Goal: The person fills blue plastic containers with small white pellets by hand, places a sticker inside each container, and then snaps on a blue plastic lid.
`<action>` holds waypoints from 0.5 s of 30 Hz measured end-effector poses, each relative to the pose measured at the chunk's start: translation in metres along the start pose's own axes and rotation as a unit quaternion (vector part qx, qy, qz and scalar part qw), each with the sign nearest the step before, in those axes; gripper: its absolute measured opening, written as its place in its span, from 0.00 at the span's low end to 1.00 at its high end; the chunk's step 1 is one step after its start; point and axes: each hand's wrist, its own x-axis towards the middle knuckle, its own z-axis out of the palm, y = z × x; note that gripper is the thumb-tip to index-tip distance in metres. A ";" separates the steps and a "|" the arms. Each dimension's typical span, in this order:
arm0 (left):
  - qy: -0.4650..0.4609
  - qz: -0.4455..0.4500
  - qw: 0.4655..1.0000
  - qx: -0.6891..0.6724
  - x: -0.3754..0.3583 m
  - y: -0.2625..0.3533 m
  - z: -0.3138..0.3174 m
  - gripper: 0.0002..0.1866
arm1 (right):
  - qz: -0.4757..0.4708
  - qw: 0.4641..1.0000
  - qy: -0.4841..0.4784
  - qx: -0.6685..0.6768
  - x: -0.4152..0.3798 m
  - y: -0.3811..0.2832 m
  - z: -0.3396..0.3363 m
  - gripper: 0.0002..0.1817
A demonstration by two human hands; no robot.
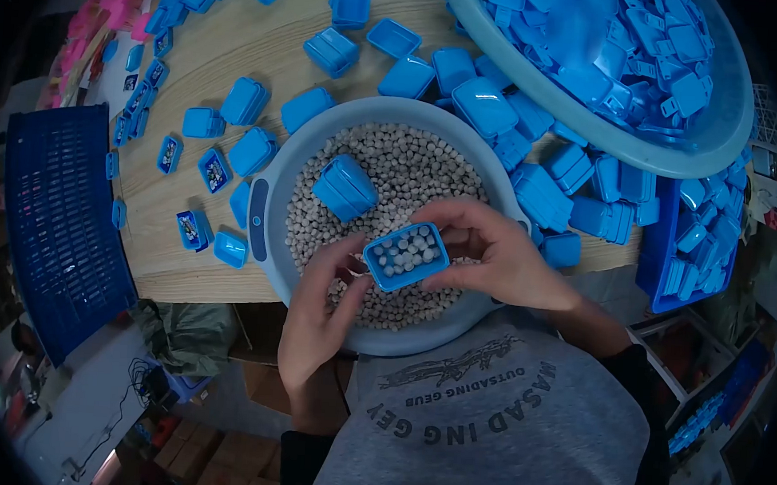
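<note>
A small blue plastic box (416,278) is held over a grey-blue basin (278,178), its open top facing up and round pale balls (417,249) inside. My right hand (507,260) grips the box's right end between thumb and fingers. Around the left end curl the fingers and thumb of my left hand (313,305), which appear to touch its edge. Many pale round pellets (433,161) fill the basin beneath. On them, just beyond the held box, lies a nested stack of blue boxes (345,188).
Blue boxes (244,100) lie scattered over the wooden table (187,270). A large tub (581,143) of blue plastic parts stands at the back right. A blue bin (670,300) of boxes sits at right, a dark blue slatted basket (69,223) at left.
</note>
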 end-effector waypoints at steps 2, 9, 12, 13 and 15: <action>0.010 0.034 0.999 -0.007 -0.002 0.005 0.002 0.23 | 0.011 1.000 -0.004 -0.003 0.001 0.000 0.001 0.29; -0.060 0.046 0.945 0.319 0.003 0.000 0.025 0.18 | -0.010 0.991 0.053 -0.122 0.011 0.005 0.000 0.28; -0.077 0.051 0.955 0.283 0.000 -0.005 0.033 0.14 | -0.007 0.992 0.057 -0.109 0.012 0.007 0.000 0.28; -0.081 0.038 0.961 0.261 0.000 -0.004 0.030 0.13 | -0.008 0.992 0.057 -0.116 0.011 0.008 0.000 0.27; -0.080 0.027 0.969 0.231 0.001 -0.001 0.023 0.12 | -0.015 0.990 0.056 -0.129 0.011 0.009 0.000 0.27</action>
